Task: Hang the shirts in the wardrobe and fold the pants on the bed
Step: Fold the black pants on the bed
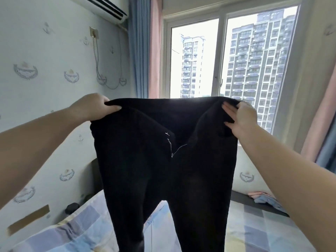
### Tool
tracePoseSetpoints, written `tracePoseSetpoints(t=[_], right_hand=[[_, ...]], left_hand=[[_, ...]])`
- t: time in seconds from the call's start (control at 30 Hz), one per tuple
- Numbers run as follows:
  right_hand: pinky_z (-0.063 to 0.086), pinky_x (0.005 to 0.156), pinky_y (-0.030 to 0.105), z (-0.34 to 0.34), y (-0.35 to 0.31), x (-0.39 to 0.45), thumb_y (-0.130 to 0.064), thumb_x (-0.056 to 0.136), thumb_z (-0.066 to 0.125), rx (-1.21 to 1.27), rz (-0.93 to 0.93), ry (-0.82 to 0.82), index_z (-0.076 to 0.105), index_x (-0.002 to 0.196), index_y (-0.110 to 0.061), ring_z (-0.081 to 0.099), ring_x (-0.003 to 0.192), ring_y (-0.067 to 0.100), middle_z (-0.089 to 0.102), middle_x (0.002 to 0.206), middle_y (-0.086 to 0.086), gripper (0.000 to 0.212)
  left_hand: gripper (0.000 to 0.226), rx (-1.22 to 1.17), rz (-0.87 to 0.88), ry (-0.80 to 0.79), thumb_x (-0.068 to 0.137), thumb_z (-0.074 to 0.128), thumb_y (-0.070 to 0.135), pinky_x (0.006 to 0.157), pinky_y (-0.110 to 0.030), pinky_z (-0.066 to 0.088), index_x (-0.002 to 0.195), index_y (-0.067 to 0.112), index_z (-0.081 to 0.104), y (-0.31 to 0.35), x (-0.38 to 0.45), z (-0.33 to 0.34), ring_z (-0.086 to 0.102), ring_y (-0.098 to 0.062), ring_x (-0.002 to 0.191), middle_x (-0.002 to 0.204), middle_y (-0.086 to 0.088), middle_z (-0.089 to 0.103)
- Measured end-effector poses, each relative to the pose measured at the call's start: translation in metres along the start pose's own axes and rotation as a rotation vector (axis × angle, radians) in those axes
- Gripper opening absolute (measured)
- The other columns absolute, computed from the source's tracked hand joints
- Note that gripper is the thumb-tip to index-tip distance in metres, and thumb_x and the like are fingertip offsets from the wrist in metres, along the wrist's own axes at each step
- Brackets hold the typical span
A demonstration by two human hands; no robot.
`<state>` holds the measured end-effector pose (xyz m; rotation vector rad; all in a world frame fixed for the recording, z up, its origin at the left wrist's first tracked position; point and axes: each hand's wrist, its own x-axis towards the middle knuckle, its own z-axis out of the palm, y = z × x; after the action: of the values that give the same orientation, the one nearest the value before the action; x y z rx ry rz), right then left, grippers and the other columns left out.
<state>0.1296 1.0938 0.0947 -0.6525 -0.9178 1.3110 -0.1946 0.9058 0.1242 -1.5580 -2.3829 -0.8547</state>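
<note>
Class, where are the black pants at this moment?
The black pants hang mid-view, held up by the waistband between the left hand and right hand, above the bed.

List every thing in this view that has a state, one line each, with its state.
black pants: held up by the waistband, spread wide, legs hanging over the bed, zipper open.
left hand: grips the waistband's left corner.
right hand: holds the waistband's right corner, fingers extended inside it.
bed: covered with a checked sheet.
window: shut.
curtains: drawn aside.
pink and blue clothes: lying crumpled near the bed's far edge.
</note>
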Motion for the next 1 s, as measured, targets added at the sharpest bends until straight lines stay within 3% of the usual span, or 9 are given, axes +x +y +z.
tracePoseSetpoints(t=[0.13,0.27,0.43,0.53,0.67,0.77,1.0], right_hand=[[0.039,0.098,0.049,0.005,-0.022,0.011,-0.01,0.091,0.027,-0.063,-0.08,0.042,0.055,0.105,-0.028,0.069,0.082,0.006,0.072,0.085,-0.004,0.035],[0.043,0.095,0.047,0.021,-0.062,0.023,-0.008,0.085,0.027,-0.042,-0.196,0.048,0.057,0.09,-0.027,0.065,0.073,0.008,0.069,0.074,-0.004,0.036],[0.049,0.086,0.037,0.046,-0.1,0.028,-0.008,0.084,0.028,-0.057,-0.354,-0.023,0.059,0.089,-0.027,0.067,0.073,0.009,0.07,0.09,0.001,0.037],[0.047,0.08,0.033,0.058,-0.088,0.025,-0.007,0.082,0.027,-0.136,-0.362,-0.061,0.058,0.086,-0.028,0.066,0.072,0.009,0.07,0.089,0.001,0.037],[0.042,0.071,0.029,0.07,-0.02,0.023,-0.008,0.083,0.027,-0.255,-0.293,-0.093,0.055,0.081,-0.028,0.064,0.069,0.008,0.067,0.095,0.0,0.035],[0.041,0.068,0.028,0.075,0.054,0.023,-0.007,0.085,0.027,-0.365,-0.203,-0.106,0.054,0.08,-0.027,0.062,0.069,0.009,0.067,0.082,0.0,0.034],[0.036,0.054,0.024,0.109,0.267,0.018,-0.006,0.089,0.025,-0.584,0.088,-0.194,0.054,0.081,-0.024,0.062,0.066,0.01,0.065,0.075,0.0,0.035]], left_hand=[[0.03,0.006,0.042,-0.155,0.093,0.056,0.039,0.058,-0.028,0.041,0.073,0.017,0.06,0.017,-0.011,-0.001,0.059,-0.019,0.068,0.072,-0.003,0.062],[0.022,-0.169,0.03,-0.2,0.094,0.056,0.035,0.059,-0.025,0.045,0.088,0.016,0.067,0.032,-0.017,-0.011,0.064,-0.017,0.073,0.08,-0.002,0.069],[0.023,-0.401,-0.06,-0.237,0.093,0.058,0.036,0.055,-0.026,0.049,0.097,0.015,0.069,0.033,-0.017,-0.026,0.068,-0.021,0.072,0.083,-0.006,0.073],[0.025,-0.431,-0.123,-0.28,0.094,0.058,0.034,0.05,-0.024,0.048,0.098,0.012,0.069,0.017,-0.023,-0.012,0.066,-0.017,0.063,0.073,-0.003,0.072],[0.024,-0.431,-0.253,-0.345,0.094,0.058,0.033,0.057,-0.026,0.051,0.098,0.012,0.068,-0.033,-0.038,0.032,0.064,-0.017,0.064,0.075,-0.004,0.071],[0.024,-0.424,-0.358,-0.383,0.093,0.058,0.034,0.064,-0.029,0.05,0.099,0.012,0.068,-0.083,-0.045,0.068,0.063,-0.02,0.073,0.089,-0.011,0.07],[0.022,-0.34,-0.585,-0.492,0.092,0.059,0.032,0.051,-0.024,0.046,0.091,0.011,0.066,-0.248,-0.047,0.166,0.061,-0.024,0.069,0.086,-0.011,0.064]])
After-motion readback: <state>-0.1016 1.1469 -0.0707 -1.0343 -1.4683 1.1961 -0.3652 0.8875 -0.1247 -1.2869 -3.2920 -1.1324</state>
